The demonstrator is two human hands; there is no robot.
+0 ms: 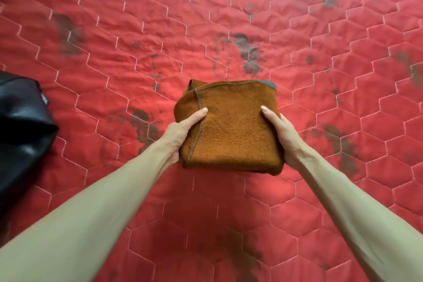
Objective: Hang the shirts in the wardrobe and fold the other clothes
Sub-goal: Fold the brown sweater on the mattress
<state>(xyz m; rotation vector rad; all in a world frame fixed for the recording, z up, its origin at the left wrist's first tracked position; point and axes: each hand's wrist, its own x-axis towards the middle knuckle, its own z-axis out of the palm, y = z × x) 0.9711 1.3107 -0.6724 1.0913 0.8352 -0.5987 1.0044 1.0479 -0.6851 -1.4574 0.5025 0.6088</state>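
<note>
A folded rust-brown fleece garment (231, 128) with dark stitched seams sits between my two hands, held just above the red quilt. My left hand (180, 135) grips its left side, thumb on top near the seam. My right hand (281, 135) grips its right side, thumb on top and fingers hidden beneath. A grey inner edge shows at the garment's far right corner.
A red quilted bedspread (229, 30) with hexagon stitching and dark blotches fills the view. A shiny black leather-like item (20, 130) lies at the left edge.
</note>
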